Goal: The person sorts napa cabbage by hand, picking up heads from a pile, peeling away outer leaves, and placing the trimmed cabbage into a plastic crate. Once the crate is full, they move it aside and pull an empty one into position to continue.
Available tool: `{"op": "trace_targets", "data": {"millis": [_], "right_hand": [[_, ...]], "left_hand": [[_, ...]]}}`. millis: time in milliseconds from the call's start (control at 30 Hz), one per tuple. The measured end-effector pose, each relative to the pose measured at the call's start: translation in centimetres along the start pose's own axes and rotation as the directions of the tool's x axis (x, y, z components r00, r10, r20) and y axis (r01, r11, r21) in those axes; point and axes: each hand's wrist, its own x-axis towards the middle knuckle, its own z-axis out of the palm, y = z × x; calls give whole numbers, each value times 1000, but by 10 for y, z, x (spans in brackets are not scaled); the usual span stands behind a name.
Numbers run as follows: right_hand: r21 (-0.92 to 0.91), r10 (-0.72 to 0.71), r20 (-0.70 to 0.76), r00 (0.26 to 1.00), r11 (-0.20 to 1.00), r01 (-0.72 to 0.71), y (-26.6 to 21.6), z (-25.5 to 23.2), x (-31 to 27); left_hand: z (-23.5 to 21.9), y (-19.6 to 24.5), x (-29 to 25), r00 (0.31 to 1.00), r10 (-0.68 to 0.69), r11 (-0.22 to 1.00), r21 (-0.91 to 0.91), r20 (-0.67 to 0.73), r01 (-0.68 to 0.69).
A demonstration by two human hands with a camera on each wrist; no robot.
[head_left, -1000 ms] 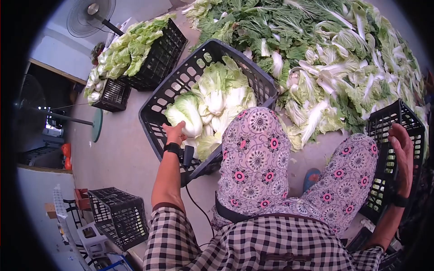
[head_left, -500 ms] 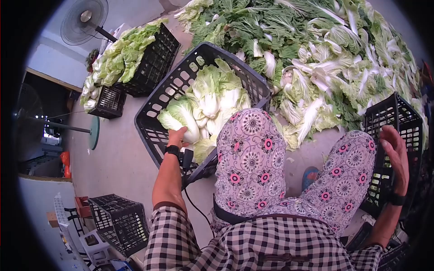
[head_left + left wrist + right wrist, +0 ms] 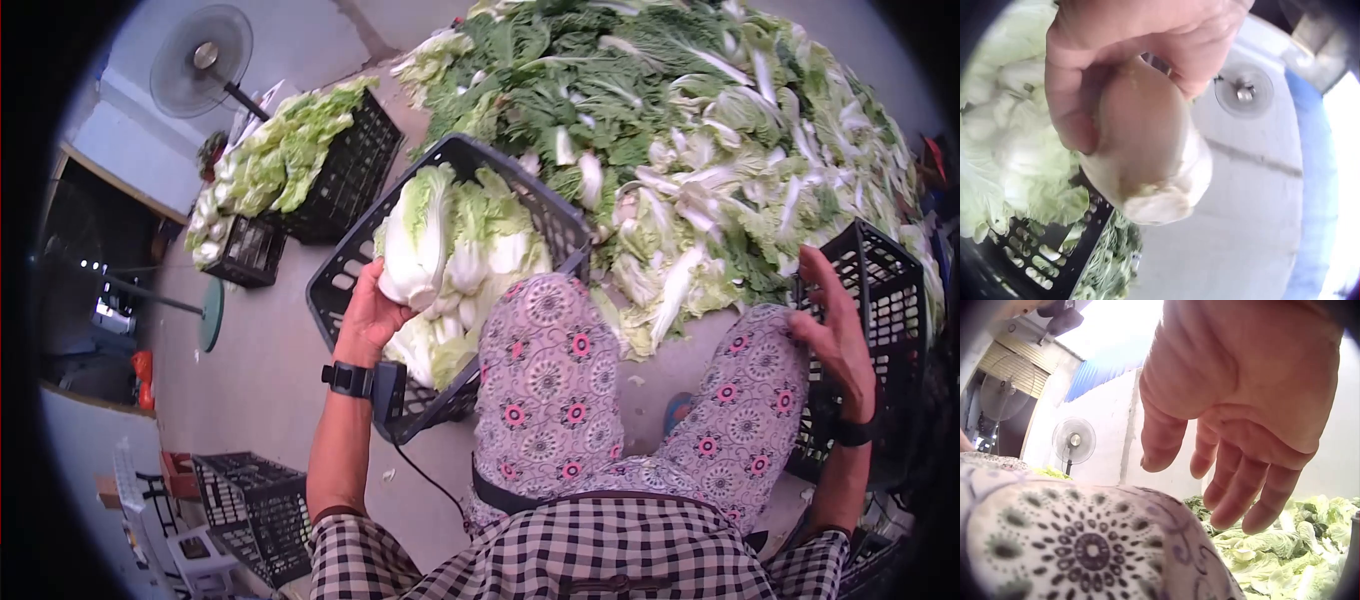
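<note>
My left hand [image 3: 370,312] grips a napa cabbage [image 3: 415,240] near its base. The cabbage is raised over the black crate [image 3: 322,296], its leafy end pointing away. In the left wrist view the fingers curl round the white stalk end, with the pale cut base [image 3: 1159,205] facing the camera. More napa cabbages [image 3: 500,255] lie in the crate below. My right hand [image 3: 835,335] is beside the right knee, fingers loosely spread and holding nothing. Near it stands another black crate [image 3: 893,262].
A large heap of cabbages and loose leaves [image 3: 640,150] covers the floor ahead. Stacked crates full of cabbages [image 3: 345,160] stand at far left beside fans [image 3: 205,58]. A black crate [image 3: 255,515] and a stool [image 3: 200,550] are at lower left. A cable [image 3: 430,475] runs from the left wrist.
My left hand has closed round a napa cabbage in the crate, lifted it and tipped it upright. The right hand has moved slightly inward, toward the knee.
</note>
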Motion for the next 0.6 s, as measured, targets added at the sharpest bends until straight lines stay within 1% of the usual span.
{"op": "trace_targets", "data": {"millis": [67, 100, 133, 167, 200, 233, 267, 300, 333, 367, 400, 467, 500, 533, 567, 600], "right_hand": [[-102, -146, -24, 989, 984, 143, -14, 7, 0], [-164, -242, -31, 970, 958, 234, -24, 10, 0], [-226, -335, -27, 942, 920, 321, -35, 13, 1], [-256, -423, -18, 906, 878, 405, -47, 15, 1], [-284, -504, -1, 864, 828, 483, -58, 17, 1], [-343, -538, 42, 842, 784, 518, -68, 19, -1], [-394, -567, 91, 819, 735, 552, -78, 22, -3], [-396, -588, 165, 792, 696, 599, -86, 25, -6], [-389, -577, 230, 784, 684, 617, -94, 28, -11], [-293, -613, 251, 749, 689, 662, -93, 25, -11], [-196, -649, 266, 712, 687, 700, -90, 20, -12], [14, -618, 176, 766, 780, 626, -66, 30, -14], [124, -595, 135, 792, 804, 582, -57, 32, -16], [161, -525, 74, 848, 846, 509, -52, 30, -19], [204, -449, 15, 894, 876, 436, -49, 26, -21], [250, -362, -45, 931, 898, 361, -45, 22, -23]], "left_hand": [[55, 1, -5, 986, -36, 997, -67, 165, 48], [80, -2, -7, 963, -48, 997, -47, 266, 62], [101, -9, -12, 944, -15, 1000, -15, 330, 21], [121, -16, -17, 897, -100, 993, -8, 431, 115], [141, -23, -24, 832, -185, 978, 11, 523, 210], [166, -30, -35, 802, -270, 962, 193, 532, 195], [184, -39, -43, 775, -352, 915, 367, 525, 167], [193, -55, -46, 698, -440, 881, 423, 565, 213], [198, -67, -49, 613, -522, 840, 482, 593, 249], [197, -73, -49, 546, -541, 790, 610, 640, 68], [200, -75, -53, 558, -547, 803, 579, 624, 139], [206, -76, -63, 576, -566, 814, 509, 590, 279], [206, -83, -64, 636, -531, 845, 400, 560, 353], [208, -85, -63, 638, -493, 858, 451, 591, 246], [208, -84, -62, 636, -454, 861, 492, 624, 131], [208, -82, -58, 632, -425, 855, 517, 648, 44]]}}
